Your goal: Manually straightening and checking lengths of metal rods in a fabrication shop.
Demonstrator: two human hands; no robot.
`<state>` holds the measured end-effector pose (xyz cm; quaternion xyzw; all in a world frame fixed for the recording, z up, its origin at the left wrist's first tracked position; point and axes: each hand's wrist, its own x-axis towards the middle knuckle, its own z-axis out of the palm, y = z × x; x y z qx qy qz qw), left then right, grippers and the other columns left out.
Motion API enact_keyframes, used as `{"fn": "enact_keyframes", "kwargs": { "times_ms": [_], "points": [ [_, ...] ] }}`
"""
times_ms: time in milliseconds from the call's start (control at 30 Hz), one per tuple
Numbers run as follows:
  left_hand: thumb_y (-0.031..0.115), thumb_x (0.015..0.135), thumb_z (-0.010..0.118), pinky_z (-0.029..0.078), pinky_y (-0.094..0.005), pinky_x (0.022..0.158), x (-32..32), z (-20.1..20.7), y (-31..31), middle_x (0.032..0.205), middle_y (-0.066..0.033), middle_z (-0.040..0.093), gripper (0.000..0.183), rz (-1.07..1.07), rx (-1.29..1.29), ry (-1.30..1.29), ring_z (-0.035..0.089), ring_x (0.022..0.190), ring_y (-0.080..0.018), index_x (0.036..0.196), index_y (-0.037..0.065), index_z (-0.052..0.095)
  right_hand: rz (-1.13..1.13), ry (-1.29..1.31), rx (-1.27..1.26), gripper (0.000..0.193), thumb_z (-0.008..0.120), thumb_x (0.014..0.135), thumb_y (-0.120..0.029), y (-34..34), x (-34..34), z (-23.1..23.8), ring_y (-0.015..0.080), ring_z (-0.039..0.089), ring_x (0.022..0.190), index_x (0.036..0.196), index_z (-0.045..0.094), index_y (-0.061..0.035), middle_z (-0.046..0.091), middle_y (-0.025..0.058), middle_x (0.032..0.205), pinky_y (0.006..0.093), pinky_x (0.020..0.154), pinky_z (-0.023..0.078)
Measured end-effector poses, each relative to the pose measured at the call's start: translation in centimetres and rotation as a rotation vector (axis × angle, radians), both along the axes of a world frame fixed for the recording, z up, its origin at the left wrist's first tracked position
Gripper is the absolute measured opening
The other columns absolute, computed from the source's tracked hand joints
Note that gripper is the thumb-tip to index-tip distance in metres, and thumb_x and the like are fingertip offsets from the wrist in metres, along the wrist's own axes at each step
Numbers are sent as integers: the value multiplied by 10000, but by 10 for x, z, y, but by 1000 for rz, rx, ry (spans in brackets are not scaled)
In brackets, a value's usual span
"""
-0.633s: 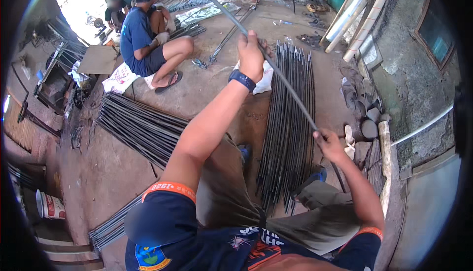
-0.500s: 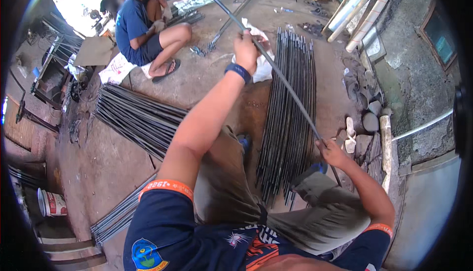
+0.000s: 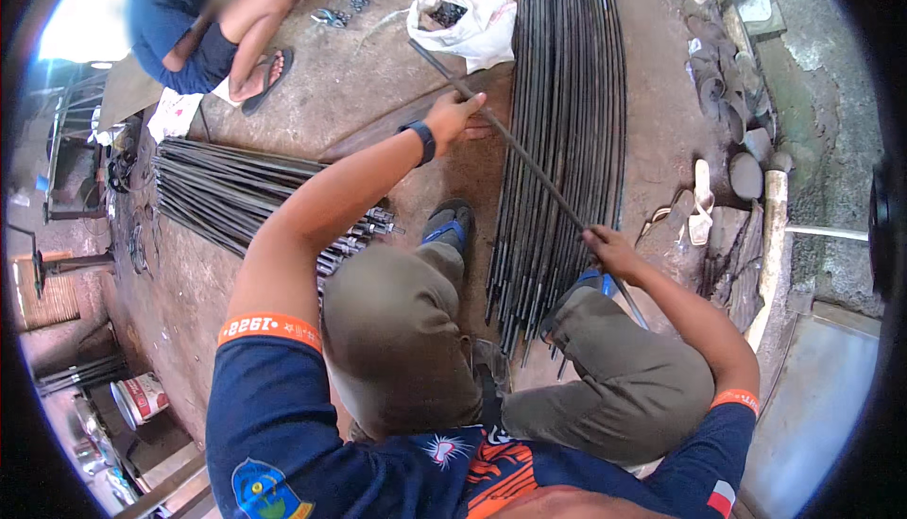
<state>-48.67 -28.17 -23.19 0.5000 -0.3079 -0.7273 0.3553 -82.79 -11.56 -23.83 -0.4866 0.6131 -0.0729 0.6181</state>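
A long, thin dark metal rod (image 3: 531, 164) slants across in front of me, its far end near a white sack (image 3: 482, 39) with small dark pieces inside. Closed round the rod's upper part is my left hand (image 3: 450, 124), with a dark band on its wrist. My right hand (image 3: 614, 255) grips it lower down, above my right knee. Beneath the rod, a wide bundle of similar rods (image 3: 559, 122) lies lengthwise on the floor. Another bundle of rods (image 3: 222, 188) lies to the left, partly hidden by my left arm; bright fittings show at its near end.
A person in dark clothes (image 3: 179, 37) sits at the far left, near pliers (image 3: 329, 17) on the floor. At right are a white sandal (image 3: 700, 203), several round stones or blocks, and a pale pole (image 3: 773, 226) along the wall. A white and red bucket (image 3: 142, 399) lies at lower left.
My view has tilted down toward my knees. My left hand has come lower and nearer with the rod, whose far end is now beside the sack. Both hands still hold it.
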Motion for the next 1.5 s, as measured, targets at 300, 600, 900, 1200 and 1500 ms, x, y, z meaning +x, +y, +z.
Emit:
{"fn": "enact_keyframes", "kwargs": {
  "times_ms": [300,600,900,1200,1500],
  "points": [
    [87,733,612,485,-388,807,68,-165,-45,1223,-200,486,558,-665,-739,-1054,571,980,-338,1260,69,431,203,250,-349,423,410,923,-372,-27,27,-62,439,542,792,873,552,24,558,268,780,460,676,415],
    [32,739,555,474,-406,843,-12,-189,-52,1134,-168,517,438,-932,-946,-1408,540,1023,-342,1169,97,509,102,435,-103,717,267,909,-564,23,-25,-38,478,538,813,771,575,69,556,318,784,485,730,408],
    [224,709,652,494,-408,702,-63,-46,-59,773,-183,636,250,-123,-884,-1047,615,765,-349,841,17,604,79,348,-227,725,380,853,-621,54,-89,-42,300,552,569,611,548,42,536,177,573,421,583,429],
    [6,813,594,534,-267,581,-69,115,-102,790,-133,626,177,34,-749,-490,629,657,-180,958,-92,573,196,166,-683,450,531,862,-441,50,-85,12,180,517,597,913,548,5,547,101,718,375,638,441],
    [106,845,608,521,-288,611,-103,139,-69,808,-100,609,235,364,-547,-76,602,677,-175,1006,-58,558,-114,-147,-174,355,534,876,-311,83,-93,67,179,568,661,987,569,24,587,115,808,323,663,465]
  ]
}}
